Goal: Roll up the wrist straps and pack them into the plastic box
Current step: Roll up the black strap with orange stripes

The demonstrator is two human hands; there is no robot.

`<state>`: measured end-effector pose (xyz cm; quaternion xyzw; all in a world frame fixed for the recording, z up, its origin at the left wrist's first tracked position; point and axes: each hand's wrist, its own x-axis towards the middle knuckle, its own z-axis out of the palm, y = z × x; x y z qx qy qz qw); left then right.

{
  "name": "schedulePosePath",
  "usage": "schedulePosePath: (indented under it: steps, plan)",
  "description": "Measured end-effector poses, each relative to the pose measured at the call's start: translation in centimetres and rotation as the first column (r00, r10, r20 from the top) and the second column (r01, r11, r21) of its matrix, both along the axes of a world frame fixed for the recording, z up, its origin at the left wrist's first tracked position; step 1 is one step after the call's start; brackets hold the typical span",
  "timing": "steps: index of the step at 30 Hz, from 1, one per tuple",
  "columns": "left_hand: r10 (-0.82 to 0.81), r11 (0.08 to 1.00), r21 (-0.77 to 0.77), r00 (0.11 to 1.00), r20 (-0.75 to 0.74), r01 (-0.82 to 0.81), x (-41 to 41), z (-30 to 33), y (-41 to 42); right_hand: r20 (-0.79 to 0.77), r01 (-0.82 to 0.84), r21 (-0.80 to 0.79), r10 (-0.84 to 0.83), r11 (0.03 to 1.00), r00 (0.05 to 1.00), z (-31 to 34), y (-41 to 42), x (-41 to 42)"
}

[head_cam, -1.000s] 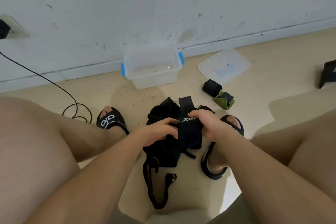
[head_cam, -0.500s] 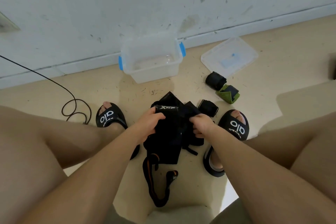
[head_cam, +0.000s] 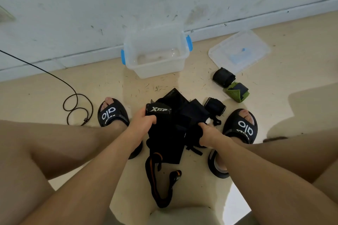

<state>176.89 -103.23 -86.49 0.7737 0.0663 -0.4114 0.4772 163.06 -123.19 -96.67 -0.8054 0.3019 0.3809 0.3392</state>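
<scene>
Since a second ago, drawn apart: left hand [head_cam: 144,124] out to the left with the printed strap end [head_cam: 158,110], right hand [head_cam: 205,134] back toward the right sandal [head_cam: 241,124], no longer meeting over the middle of the pile [head_cam: 175,129]; a rolled strap [head_cam: 214,106] now uncovered just right of the pile.

Left fingers curled round the printed end, gripping it; right fingers pinching a black fold at the pile's right edge, though which strap that fold belongs to cannot be told.

Probably still at separating one strap before rolling; best done by lifting the printed end clear until the whole length hangs free; then pulling taut between both hands; then rolling from the plain end toward the fastening end, tight and even, so that it stays shut.

Worth watching: the orange-edged loop [head_cam: 155,179] trailing near, likely to snag and come up with it.

Box [head_cam: 155,64] open, far, by the wall, apparently with nothing in it yet; lid [head_cam: 239,51] to its right; two more rolls, black [head_cam: 223,79] and green [head_cam: 236,91], lying just near of the lid, waiting to go in.
</scene>
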Motion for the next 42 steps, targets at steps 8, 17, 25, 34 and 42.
schedulePosePath:
  steps: [8,17,25,34,42]
  plan:
    - [0.097,0.995,0.031,0.994,0.055,-0.099,0.5,0.5,0.6,-0.039,-0.093,-0.029,0.092,0.995,0.995,-0.2,-0.2,-0.1]
    - [0.033,0.999,0.032,0.998,0.062,-0.035,-0.3,1.3,0.2,-0.138,-0.210,-0.006,0.207,0.978,0.969,-1.2,-0.6,-1.4]
    - [-0.035,0.998,0.058,0.992,0.122,0.028,-0.5,1.8,-0.9,-0.046,-0.258,-0.012,0.257,0.966,0.965,0.5,-0.2,-0.3]
    - [0.078,0.985,0.112,0.922,0.380,-0.130,0.2,3.4,-0.2,0.307,0.470,0.433,-0.616,0.769,0.725,11.0,-1.6,3.5]
    - [-0.218,0.973,0.079,0.750,0.624,0.217,-1.1,6.9,-0.6,0.489,0.342,0.660,-0.728,0.669,0.480,20.0,0.7,5.1]
